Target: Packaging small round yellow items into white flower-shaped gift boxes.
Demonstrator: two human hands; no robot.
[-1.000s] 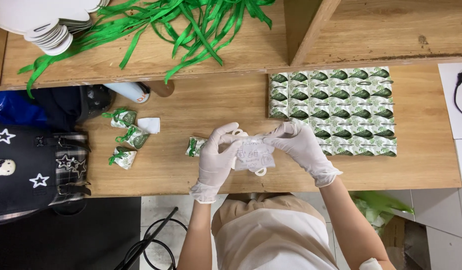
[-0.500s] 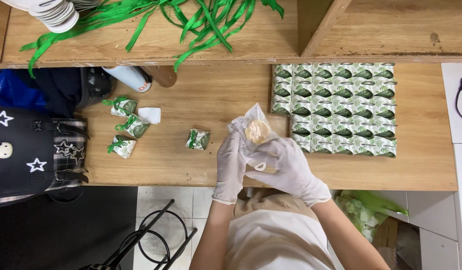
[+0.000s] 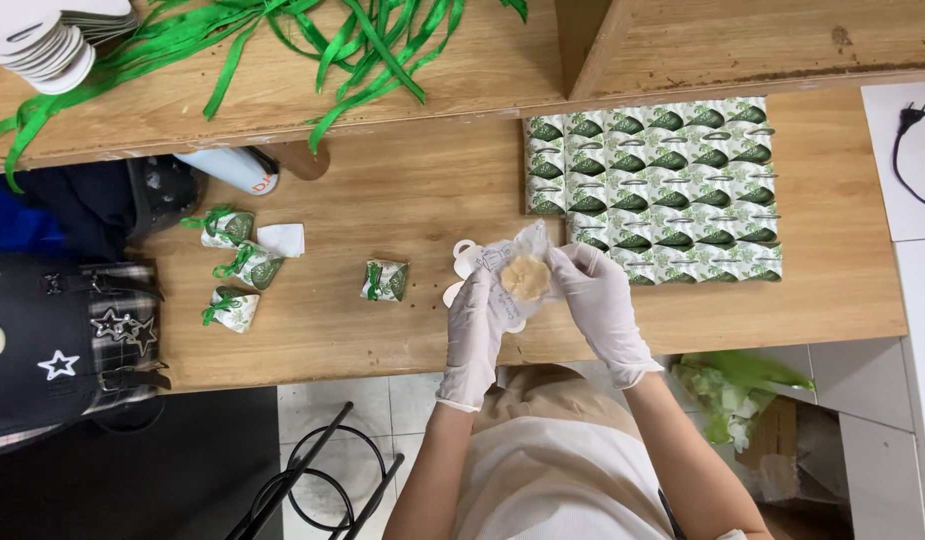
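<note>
Now that the clear wrapper (image 3: 522,262) is opened since a moment ago, a round pastry (image 3: 527,278) is gripped between the gloved left hand (image 3: 474,318) and right hand (image 3: 597,300).

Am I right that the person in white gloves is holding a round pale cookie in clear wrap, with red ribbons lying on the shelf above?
Not quite: the ribbons on the shelf are green, not red, as the head view shows. The rest holds: the gloved left hand and right hand hold a round pale cookie in clear wrap over the wooden table.
</note>
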